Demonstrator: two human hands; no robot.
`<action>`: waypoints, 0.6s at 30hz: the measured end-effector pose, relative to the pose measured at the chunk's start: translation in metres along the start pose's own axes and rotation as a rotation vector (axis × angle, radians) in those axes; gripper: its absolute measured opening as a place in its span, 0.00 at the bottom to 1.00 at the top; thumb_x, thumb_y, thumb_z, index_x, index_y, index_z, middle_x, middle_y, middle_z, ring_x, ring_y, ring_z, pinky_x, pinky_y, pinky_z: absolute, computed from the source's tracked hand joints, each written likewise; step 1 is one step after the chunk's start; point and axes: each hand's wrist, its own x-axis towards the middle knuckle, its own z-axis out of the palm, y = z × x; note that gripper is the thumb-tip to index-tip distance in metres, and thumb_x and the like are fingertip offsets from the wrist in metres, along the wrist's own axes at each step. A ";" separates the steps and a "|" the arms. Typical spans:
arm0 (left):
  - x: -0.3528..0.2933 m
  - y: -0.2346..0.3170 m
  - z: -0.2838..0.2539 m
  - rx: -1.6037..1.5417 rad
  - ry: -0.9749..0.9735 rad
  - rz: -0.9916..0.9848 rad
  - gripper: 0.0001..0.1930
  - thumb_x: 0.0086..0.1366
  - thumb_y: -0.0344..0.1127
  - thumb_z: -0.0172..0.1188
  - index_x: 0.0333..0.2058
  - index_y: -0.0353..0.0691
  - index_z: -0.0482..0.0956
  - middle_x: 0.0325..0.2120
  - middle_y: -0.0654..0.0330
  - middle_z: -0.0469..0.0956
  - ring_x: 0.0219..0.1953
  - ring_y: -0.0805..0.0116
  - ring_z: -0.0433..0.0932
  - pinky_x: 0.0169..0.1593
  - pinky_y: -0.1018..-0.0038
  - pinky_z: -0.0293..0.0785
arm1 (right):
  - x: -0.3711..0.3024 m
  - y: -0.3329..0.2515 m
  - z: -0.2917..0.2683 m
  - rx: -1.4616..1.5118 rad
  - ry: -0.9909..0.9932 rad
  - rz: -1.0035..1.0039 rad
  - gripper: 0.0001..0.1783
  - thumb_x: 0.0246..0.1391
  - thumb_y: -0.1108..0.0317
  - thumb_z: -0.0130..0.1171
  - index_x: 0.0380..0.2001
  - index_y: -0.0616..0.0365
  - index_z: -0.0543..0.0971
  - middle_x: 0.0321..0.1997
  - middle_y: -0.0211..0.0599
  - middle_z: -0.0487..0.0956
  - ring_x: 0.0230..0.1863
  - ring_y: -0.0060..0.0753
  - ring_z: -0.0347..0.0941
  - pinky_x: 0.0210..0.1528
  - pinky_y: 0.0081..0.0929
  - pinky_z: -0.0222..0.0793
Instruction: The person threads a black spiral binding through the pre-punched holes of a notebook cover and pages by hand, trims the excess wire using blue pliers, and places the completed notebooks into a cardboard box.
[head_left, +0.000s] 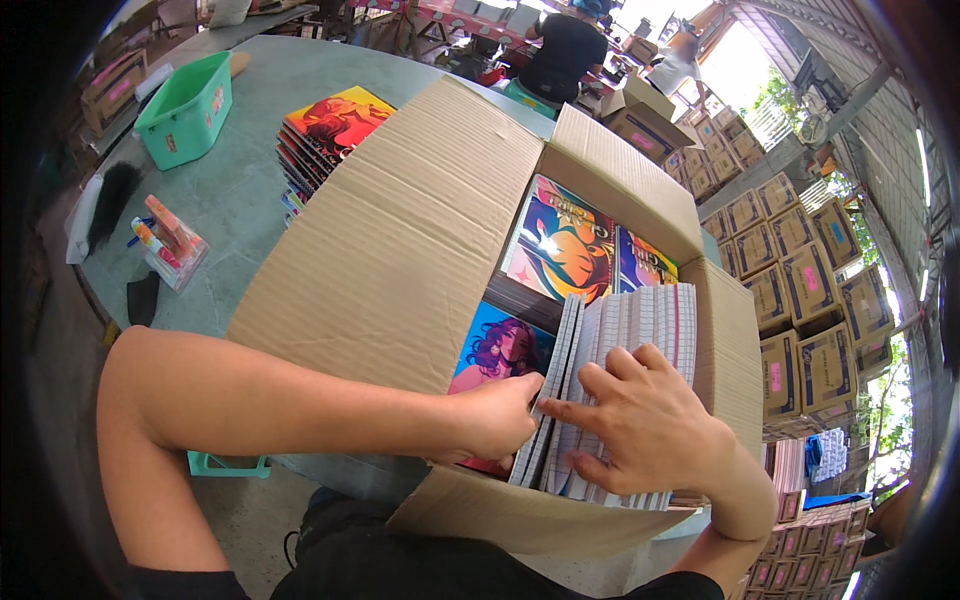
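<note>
A large open cardboard box (400, 200) holds several spiral notebooks with bright illustrated covers. On its left side lies a blue-and-pink notebook (505, 345), face up. Upright notebooks (640, 325) fill the right part, their page edges and wire spirals upward. My left hand (495, 418) reaches in over the blue-and-pink cover, its fingers closed at the edge of the leftmost upright notebooks; the fingertips are partly hidden. Spread over the tops of the upright notebooks is my right hand (650, 425), its index finger extended toward the left hand. Farther back, orange-and-yellow notebooks (565, 240) lie flat.
A stack of notebooks (340, 120) stands on the grey table (260, 230) behind the left flap. At the left are a green plastic basket (187, 115), a black brush (115, 200) and a small holder (175, 245). Stacked cartons (805, 285) line the right; people work beyond.
</note>
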 end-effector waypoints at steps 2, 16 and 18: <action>-0.002 0.003 -0.001 0.082 -0.016 -0.001 0.18 0.67 0.27 0.41 0.54 0.30 0.54 0.39 0.49 0.69 0.38 0.61 0.76 0.34 0.68 0.76 | 0.000 0.000 0.001 -0.026 -0.014 0.003 0.24 0.44 0.51 0.55 0.45 0.47 0.79 0.33 0.32 0.70 0.36 0.33 0.65 0.39 0.31 0.57; -0.007 0.007 0.001 -0.013 -0.007 -0.014 0.15 0.69 0.30 0.42 0.50 0.29 0.55 0.34 0.51 0.67 0.36 0.61 0.76 0.37 0.68 0.78 | -0.003 0.002 0.004 0.011 -0.006 0.018 0.22 0.41 0.57 0.55 0.42 0.49 0.80 0.33 0.33 0.69 0.38 0.33 0.65 0.41 0.31 0.57; -0.008 0.007 0.001 -0.050 -0.018 -0.010 0.15 0.69 0.30 0.42 0.51 0.30 0.55 0.35 0.50 0.68 0.36 0.61 0.76 0.38 0.68 0.78 | -0.004 0.001 0.002 0.016 -0.017 0.028 0.21 0.41 0.57 0.55 0.40 0.50 0.81 0.34 0.34 0.69 0.38 0.34 0.65 0.41 0.31 0.58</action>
